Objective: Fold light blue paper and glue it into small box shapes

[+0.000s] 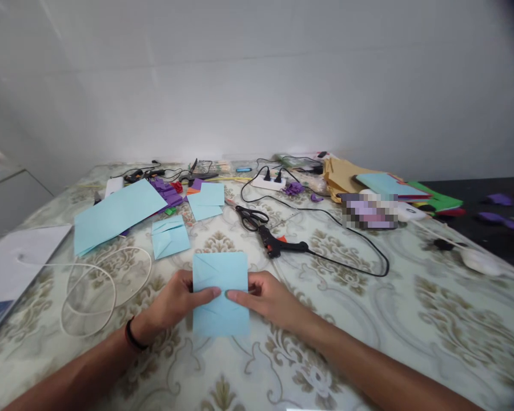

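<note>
Between my two hands is a light blue sheet of paper [220, 268] with crease lines across it. My left hand [182, 299] pinches its left edge, thumb on top and fingers behind. From the other side my right hand [268, 297] grips the right edge in the same way, the two thumb tips close together at the middle. Beyond the left hand lies a folded blue paper piece [170, 237]. A black hot glue gun [278, 242] and black-handled scissors [252, 218] rest past the right hand.
Large blue sheets [117, 217] and purple paper pieces [167, 193] lie left. A white cable [111, 279] loops on the patterned tablecloth [368, 342]. At the back stands a white power strip [268, 181]; a brown envelope [346, 176] and coloured paper [437, 197] lie right.
</note>
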`<state>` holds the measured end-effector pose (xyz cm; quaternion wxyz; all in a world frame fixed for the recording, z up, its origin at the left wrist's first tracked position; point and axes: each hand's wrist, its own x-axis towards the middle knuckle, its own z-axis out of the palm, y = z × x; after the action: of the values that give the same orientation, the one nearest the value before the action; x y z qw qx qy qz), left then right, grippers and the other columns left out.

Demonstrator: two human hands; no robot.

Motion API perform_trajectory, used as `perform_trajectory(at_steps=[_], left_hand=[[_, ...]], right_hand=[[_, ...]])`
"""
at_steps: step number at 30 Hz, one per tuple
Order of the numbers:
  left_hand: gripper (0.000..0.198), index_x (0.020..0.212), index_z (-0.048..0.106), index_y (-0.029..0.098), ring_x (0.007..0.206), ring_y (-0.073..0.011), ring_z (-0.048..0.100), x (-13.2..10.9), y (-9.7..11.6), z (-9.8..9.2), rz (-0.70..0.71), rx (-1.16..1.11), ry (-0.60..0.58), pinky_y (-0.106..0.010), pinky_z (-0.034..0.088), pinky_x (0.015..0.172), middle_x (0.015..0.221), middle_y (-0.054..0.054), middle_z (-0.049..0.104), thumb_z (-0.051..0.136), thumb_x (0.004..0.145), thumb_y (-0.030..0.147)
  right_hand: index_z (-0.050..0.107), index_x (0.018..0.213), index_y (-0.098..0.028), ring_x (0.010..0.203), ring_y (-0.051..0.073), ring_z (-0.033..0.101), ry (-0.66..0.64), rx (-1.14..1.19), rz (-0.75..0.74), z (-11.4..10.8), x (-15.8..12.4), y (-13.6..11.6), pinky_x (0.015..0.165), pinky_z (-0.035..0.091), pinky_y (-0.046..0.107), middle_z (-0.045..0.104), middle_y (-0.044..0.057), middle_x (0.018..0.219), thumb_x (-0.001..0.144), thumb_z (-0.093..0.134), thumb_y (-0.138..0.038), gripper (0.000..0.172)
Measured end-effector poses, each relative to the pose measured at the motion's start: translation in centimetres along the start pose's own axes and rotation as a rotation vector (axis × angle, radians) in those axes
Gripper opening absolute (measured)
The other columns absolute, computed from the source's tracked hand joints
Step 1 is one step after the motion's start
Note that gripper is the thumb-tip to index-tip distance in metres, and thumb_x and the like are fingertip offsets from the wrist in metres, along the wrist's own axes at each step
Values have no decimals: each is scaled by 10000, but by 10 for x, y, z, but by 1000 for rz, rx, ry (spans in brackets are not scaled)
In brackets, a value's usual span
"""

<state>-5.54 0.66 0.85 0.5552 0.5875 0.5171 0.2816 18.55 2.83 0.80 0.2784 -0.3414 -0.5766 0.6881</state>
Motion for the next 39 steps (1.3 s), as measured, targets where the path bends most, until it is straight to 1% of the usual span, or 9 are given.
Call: perform_trajectory(at_steps=[6,11,19,25,31,33,36,37,39], left_hand=[[425,1018,795,159,869,-292,761,-6,6,9,55,-21,-3,-386,637,789,970,-77,814,781,820,534],[378,1009,790,157,807,-264,757,-7,7,15,89,-17,58,-354,631,722,955,-74,815,779,821,485],[388,981,811,161,794,-273,765,-6,7,15,58,-5,42,-357,627,707,951,-86,831,804,812,510],[373,885,805,145,744,-247,739,-11,14,10,61,-37,171,-320,604,657,891,-77,823,823,799,508],[368,973,769,148,920,-283,738,-2,14,7,144,-114,162,-388,615,818,985,-92,796,814,831,484],[505,1168,711,174,993,-281,722,2,10,5,188,-138,198,-398,614,863,1120,-97,754,863,775,452],[999,1521,417,291,933,-229,702,7,4,-2,245,-22,271,-382,631,784,1358,-117,586,933,670,383],[1038,1547,370,310,915,-217,691,8,1,-4,256,90,284,-373,633,751,1384,-125,538,926,674,379],[920,1513,433,303,959,-228,665,10,-3,-9,268,331,291,-366,628,741,1371,-123,500,886,716,382]], right_hand=[[747,789,-129,673,173,624,9,-88,-9,4,-6,1,633,479,284,731,40,758,759,845,-584,467],[760,906,-128,708,178,646,1,-88,-63,7,-9,-1,657,492,293,759,61,839,814,791,-575,457],[700,810,-141,652,156,600,109,-142,-75,8,-9,-2,594,456,269,715,37,763,812,782,-522,390],[715,862,-149,659,156,612,-37,-99,-25,7,-7,1,631,489,283,699,23,762,816,762,-612,467],[706,898,-148,572,103,492,7,-230,-14,-8,-2,0,507,418,229,590,-20,695,866,711,-631,485],[705,899,-137,560,96,478,-32,-235,-7,-14,0,-1,489,410,221,579,-22,685,865,719,-616,480],[678,1081,-143,616,124,561,-62,-206,3,-17,1,-1,496,465,225,634,1,777,851,749,-577,496],[632,1217,-167,664,143,600,-53,-186,3,-16,1,0,502,492,230,651,10,848,838,772,-550,557],[448,1473,-260,772,179,658,-24,-137,2,-14,1,4,519,549,251,643,23,1009,791,835,-475,813]])
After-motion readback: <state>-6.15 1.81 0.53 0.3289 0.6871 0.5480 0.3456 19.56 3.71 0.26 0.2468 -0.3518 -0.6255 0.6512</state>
